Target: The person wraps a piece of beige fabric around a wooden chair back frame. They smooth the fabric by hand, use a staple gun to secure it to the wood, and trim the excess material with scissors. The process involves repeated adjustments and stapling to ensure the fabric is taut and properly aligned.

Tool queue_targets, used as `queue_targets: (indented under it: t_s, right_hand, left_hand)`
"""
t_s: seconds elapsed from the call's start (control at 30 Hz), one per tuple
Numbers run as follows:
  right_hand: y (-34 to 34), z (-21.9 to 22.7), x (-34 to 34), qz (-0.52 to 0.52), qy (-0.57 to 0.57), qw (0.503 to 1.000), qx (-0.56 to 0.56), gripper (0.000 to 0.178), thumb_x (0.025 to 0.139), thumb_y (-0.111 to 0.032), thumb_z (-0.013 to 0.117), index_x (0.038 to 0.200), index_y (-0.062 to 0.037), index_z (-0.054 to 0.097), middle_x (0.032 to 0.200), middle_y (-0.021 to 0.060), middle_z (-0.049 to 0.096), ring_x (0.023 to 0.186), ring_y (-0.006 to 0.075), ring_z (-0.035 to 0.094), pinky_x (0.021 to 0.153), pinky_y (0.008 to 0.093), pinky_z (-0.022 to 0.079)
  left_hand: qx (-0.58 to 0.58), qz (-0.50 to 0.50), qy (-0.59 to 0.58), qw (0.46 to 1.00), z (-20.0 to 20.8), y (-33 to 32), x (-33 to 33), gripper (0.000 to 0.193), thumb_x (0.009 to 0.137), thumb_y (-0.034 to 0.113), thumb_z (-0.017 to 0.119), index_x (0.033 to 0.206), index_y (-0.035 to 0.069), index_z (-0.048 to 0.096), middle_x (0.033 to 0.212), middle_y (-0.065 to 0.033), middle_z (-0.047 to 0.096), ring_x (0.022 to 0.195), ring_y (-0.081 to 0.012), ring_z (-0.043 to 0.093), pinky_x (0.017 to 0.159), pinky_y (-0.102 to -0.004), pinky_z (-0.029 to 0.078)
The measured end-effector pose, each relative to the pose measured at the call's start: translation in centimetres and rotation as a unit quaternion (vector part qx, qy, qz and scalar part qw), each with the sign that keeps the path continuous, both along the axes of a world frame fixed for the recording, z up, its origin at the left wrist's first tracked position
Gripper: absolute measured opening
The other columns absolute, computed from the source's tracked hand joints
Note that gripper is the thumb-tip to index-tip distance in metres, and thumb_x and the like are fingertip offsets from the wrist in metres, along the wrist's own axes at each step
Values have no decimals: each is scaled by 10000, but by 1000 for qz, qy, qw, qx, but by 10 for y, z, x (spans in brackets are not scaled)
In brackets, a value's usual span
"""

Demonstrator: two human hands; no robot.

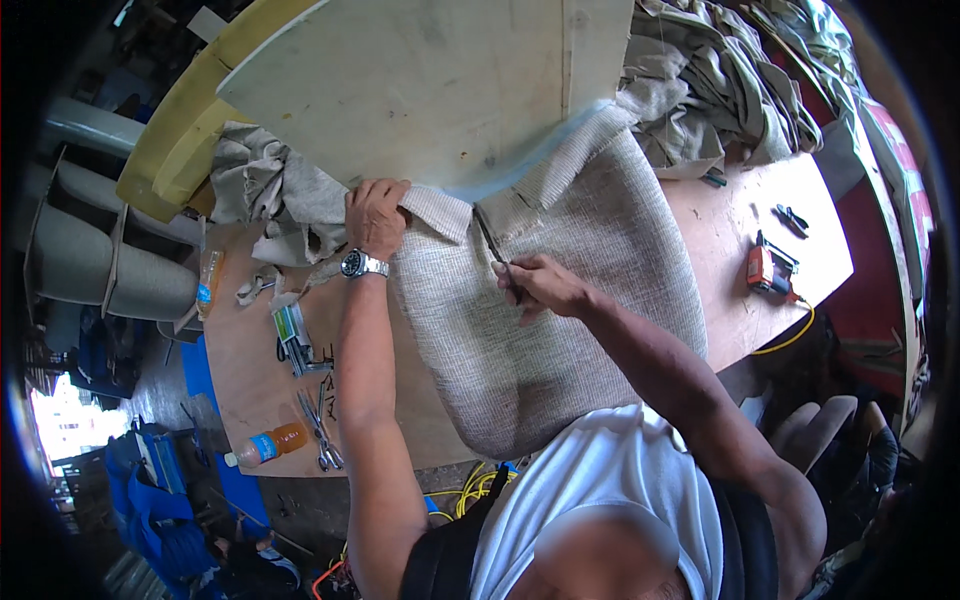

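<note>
A padded piece covered in beige woven fabric (590,310) lies in front of me, against a pale wooden panel (410,90). Along their join the fabric's edge is folded back in flaps, with a strip of blue foam showing. My left hand (376,222), with a watch at the wrist, is curled over the fabric's upper left edge. In my right hand (540,284) is a thin dark tool (488,234), its tip at the gap between two flaps. My fingers hide its handle, so its exact kind cannot be told.
Scissors (320,432), a bottle of orange liquid (268,444) and a stapler-like tool (293,345) lie on the worktable (235,340) at left. An orange staple gun (768,268) with a yellow hose sits at right. Crumpled grey fabric (720,90) is heaped at far right.
</note>
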State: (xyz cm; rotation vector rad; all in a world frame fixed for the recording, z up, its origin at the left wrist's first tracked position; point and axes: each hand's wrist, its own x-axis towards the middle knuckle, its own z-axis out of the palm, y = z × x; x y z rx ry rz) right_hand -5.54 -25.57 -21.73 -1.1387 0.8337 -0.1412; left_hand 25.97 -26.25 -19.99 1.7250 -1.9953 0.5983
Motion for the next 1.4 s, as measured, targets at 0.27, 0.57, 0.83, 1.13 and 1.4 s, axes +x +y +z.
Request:
queue_targets:
  t_s: [0.27,0.57,0.83,1.13,1.4]
  right_hand:
    - [36,19,13,144,-200,950,192,926,899,-860,294,1220,-23,526,1090,131,602,763,176,614,606,400,646]
    - [38,25,61,125,-179,965,148,958,891,-879,258,1261,-29,497,1110,130,587,824,205,596,650,447,631]
    - [60,19,86,56,-115,989,75,813,966,-760,342,1249,-9,473,1078,124,575,846,206,582,652,416,654]
    - [51,15,103,-5,-53,998,23,652,1012,-615,461,1064,30,541,926,99,568,751,171,604,613,347,649]
    - [60,6,87,-24,-62,996,57,476,1022,-463,567,983,11,560,857,77,571,732,175,620,638,371,648]
  left_hand:
    - [-8,-9,0,1000,-13,12,-6,372,688,42,674,1031,163,755,954,2,653,939,-240,612,802,-403,519]
    - [4,-19,52,998,-10,38,-24,337,723,21,734,1050,100,735,960,-49,645,919,-268,615,823,-394,534]
    - [-53,-75,105,990,-23,57,-26,208,739,20,753,939,62,715,926,-63,669,845,-274,633,745,-405,531]
    - [-54,-107,137,983,-37,54,-15,187,676,22,732,856,61,700,936,-56,659,859,-274,614,760,-415,516]
    - [-121,-82,183,972,-48,47,-16,145,714,-13,596,833,67,570,943,-38,695,945,-294,643,859,-452,497]
